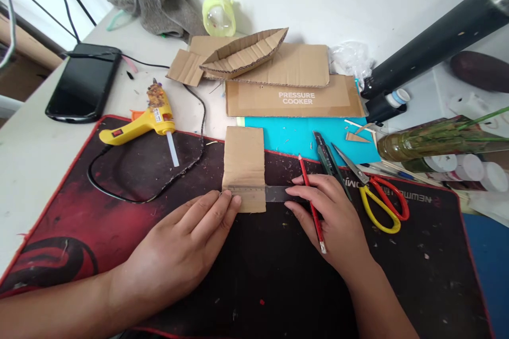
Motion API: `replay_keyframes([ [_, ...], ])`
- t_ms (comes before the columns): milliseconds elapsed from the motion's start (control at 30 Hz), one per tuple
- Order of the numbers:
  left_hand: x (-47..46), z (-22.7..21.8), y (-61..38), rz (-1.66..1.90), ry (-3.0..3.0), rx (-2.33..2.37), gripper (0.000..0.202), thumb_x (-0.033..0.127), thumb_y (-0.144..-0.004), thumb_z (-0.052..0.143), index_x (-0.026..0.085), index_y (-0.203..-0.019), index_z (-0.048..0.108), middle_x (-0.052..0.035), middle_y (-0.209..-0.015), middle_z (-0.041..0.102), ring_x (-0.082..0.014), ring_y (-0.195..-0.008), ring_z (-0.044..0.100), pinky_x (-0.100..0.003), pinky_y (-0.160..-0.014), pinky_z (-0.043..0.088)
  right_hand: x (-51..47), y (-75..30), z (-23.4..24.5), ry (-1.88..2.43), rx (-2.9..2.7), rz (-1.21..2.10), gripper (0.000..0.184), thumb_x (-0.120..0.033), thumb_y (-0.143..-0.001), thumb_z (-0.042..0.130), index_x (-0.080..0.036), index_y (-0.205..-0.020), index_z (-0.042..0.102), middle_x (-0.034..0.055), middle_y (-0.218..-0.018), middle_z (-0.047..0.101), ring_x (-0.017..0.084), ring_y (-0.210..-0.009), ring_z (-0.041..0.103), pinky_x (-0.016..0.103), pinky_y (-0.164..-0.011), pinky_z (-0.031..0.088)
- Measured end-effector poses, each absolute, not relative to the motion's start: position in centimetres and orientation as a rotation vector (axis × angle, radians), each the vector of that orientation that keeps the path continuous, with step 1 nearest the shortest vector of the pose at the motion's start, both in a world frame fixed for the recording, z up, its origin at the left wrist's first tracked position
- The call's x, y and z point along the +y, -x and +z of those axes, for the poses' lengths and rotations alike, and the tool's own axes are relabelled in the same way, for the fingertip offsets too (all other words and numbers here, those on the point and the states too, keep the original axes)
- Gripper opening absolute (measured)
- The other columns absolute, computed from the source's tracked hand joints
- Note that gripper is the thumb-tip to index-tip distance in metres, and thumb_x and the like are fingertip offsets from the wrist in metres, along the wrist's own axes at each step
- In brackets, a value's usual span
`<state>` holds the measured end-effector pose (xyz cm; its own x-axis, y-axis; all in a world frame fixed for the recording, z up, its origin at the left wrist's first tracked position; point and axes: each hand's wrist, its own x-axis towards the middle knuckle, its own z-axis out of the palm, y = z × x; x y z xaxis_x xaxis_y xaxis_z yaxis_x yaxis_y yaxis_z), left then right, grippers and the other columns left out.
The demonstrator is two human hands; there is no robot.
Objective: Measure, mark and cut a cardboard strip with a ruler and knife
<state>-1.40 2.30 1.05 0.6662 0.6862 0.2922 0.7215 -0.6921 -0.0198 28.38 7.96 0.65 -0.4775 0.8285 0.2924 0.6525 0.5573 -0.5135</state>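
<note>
Our left hand, fingers bunched, presses one end of the clear ruler across the cardboard strip lying on the mat, probably to stop both sliding; whether it also pinches, we cannot tell. Our right hand steadies the other end, holding a red pencil through its fingers, seemingly leaving the fingertips free.

Pale worktop: phone at left, grey cloth at back, dark red-edged mat across front, cardboard strip on mat.
</note>
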Motion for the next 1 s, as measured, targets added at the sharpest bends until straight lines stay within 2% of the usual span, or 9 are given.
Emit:
replay_keyframes([
  [267, 1.2, 0.1, 1.7, -0.383, 2.754, -1.222, 0.049, 0.000, -0.100, 0.045, 0.001, -0.144, 0.065, -0.0194, -0.139, 0.072, -0.0341, -0.128, 0.067, -0.043, -0.098, 0.067, 8.0, -28.4, 0.5, 1.183, -2.300, 0.452, 0.019, -0.018, -0.106, 0.074, -0.025, -0.124, 0.071, 0.0111, -0.118, 0.074, 0.029, -0.113, 0.072, 0.048, -0.095, 0.063],
  [467, 0.3, -0.9, 2.0, -0.373, 2.796, -1.198, 0.044, 0.005, -0.100, 0.050, 0.005, -0.140, 0.069, -0.0203, -0.156, 0.064, -0.0382, -0.142, 0.061, -0.049, -0.111, 0.064, 8.0, -28.4, 0.5, 1.189, -2.301, 0.456, 0.020, -0.018, -0.106, 0.074, -0.026, -0.124, 0.070, 0.0106, -0.118, 0.074, 0.029, -0.113, 0.072, 0.048, -0.095, 0.063],
  [633, 0.6, -0.5, 2.0, -0.390, 2.799, -1.179, 0.041, 0.005, -0.099, 0.054, 0.004, -0.137, 0.071, -0.0218, -0.157, 0.062, -0.0381, -0.144, 0.060, -0.049, -0.114, 0.063, 7.9, -28.3, 0.4, 1.197, -2.299, 0.457, 0.022, -0.018, -0.105, 0.075, -0.026, -0.124, 0.070, 0.0107, -0.119, 0.074, 0.029, -0.114, 0.072, 0.049, -0.096, 0.063],
  [800, 1.1, 0.2, 2.0, -0.363, 2.792, -1.180, 0.043, 0.005, -0.101, 0.047, 0.003, -0.139, 0.069, -0.0210, -0.152, 0.066, -0.0364, -0.137, 0.064, -0.045, -0.105, 0.068, 7.8, -28.0, 0.4, 1.174, -2.304, 0.462, 0.022, -0.014, -0.105, 0.074, -0.026, -0.124, 0.071, 0.0098, -0.116, 0.074, 0.028, -0.111, 0.072, 0.047, -0.095, 0.063],
  [1000, 0.5, -0.4, 2.0, -0.424, 2.806, -1.195, 0.042, 0.003, -0.101, 0.052, 0.004, -0.139, 0.068, -0.0210, -0.155, 0.065, -0.0400, -0.143, 0.061, -0.052, -0.110, 0.066, 7.8, -27.8, 0.4, 1.170, -2.302, 0.469, 0.024, -0.014, -0.104, 0.074, -0.027, -0.125, 0.071, 0.0097, -0.115, 0.074, 0.029, -0.111, 0.073, 0.047, -0.093, 0.063],
])
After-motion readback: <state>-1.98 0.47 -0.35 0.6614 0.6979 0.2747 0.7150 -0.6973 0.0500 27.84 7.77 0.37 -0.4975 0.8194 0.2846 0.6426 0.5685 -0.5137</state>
